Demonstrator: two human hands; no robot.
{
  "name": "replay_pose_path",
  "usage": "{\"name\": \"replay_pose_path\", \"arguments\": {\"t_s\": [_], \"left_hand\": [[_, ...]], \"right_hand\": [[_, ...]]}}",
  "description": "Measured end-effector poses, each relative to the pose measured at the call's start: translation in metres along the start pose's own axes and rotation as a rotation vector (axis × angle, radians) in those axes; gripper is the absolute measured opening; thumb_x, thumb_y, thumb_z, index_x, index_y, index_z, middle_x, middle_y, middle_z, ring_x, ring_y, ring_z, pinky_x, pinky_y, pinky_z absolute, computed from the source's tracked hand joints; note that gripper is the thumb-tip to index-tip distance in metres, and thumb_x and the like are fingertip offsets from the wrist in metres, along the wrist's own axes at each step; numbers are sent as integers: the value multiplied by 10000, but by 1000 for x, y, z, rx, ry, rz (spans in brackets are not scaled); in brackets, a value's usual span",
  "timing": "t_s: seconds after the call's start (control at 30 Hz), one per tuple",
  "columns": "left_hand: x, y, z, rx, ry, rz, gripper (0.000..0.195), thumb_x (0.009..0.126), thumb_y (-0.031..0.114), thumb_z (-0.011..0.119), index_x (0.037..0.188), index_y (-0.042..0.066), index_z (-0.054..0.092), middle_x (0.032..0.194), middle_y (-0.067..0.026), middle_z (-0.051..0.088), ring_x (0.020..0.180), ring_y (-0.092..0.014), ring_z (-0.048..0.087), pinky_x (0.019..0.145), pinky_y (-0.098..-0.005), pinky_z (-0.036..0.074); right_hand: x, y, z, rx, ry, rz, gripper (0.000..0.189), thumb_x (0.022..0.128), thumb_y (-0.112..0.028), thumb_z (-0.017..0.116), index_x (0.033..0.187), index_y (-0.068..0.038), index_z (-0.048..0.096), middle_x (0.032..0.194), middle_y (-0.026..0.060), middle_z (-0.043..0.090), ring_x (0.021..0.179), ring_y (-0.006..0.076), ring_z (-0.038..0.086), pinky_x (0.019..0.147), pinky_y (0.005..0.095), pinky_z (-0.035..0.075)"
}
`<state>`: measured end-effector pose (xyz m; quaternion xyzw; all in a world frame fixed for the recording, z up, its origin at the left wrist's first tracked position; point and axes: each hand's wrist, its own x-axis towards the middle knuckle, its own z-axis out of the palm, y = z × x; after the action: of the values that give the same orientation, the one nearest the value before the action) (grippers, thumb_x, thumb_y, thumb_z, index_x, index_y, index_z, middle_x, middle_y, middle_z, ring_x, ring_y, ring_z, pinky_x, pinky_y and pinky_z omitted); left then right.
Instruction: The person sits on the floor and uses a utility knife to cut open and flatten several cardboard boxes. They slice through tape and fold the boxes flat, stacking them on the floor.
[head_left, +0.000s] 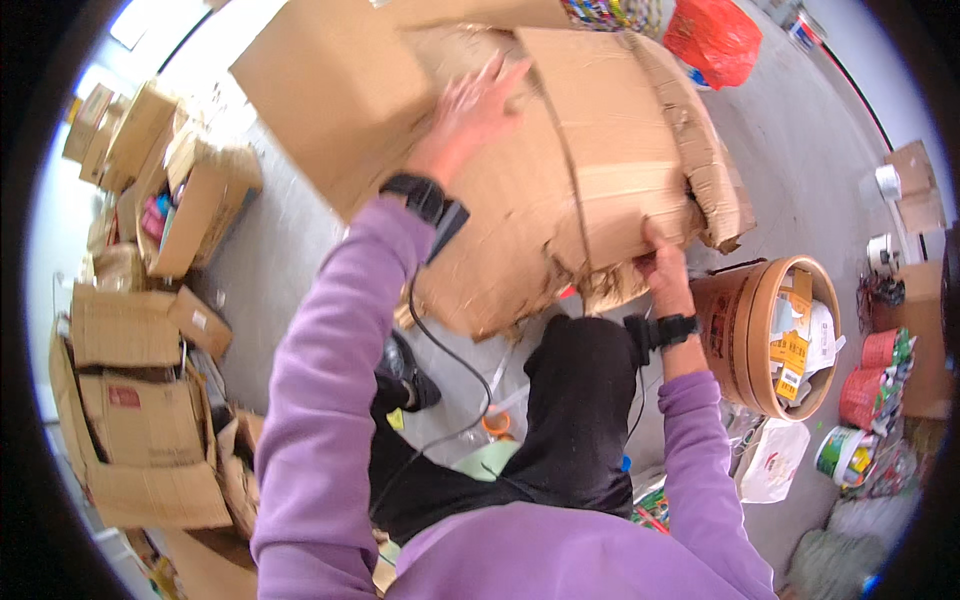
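Observation:
In front of me spreads a large flattened cardboard box (487, 232) with a torn, ragged near edge. A narrower folded cardboard piece (615, 142) lies over its right part. My right hand (664, 266) grips the near edge of this folded piece, thumb on top and the other fingers mostly hidden below. Slightly blurred, my left hand (480, 112) is over the middle of the cardboard with its fingers apart and nothing in it; whether it touches the surface I cannot tell. Another smooth cardboard panel (337, 97) extends to the upper left.
A brown drum (724, 337) holding paper and packaging stands close to my right arm. Open cardboard boxes (142, 420) line the left side. A red plastic bag (712, 41) sits at the far right. An orange tape roll (496, 422) lies on the floor between my legs.

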<state>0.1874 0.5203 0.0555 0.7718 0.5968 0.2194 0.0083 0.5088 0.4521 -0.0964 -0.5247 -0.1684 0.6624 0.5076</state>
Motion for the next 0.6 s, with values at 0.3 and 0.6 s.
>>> {"name": "replay_pose_path", "arguments": {"t_s": [0.3,0.6], "left_hand": [[-56,-46,127,184,-151,-22,513,911,396,449,1385,223,359,1459,-126,275,1339,-352,244,1060,-517,204],[-68,-55,129,56,-182,-92,503,932,390,413,1404,240,325,1468,-124,261,1358,-341,209,1074,-497,174]], "right_hand": [[19,56,12,-139,172,44,333,741,-226,746,996,-50,625,894,48,641,745,174,607,576,281,497],[-41,-48,21,-1752,-256,-13,556,784,-504,616,974,19,624,943,262,598,823,340,613,704,377,489]]}}
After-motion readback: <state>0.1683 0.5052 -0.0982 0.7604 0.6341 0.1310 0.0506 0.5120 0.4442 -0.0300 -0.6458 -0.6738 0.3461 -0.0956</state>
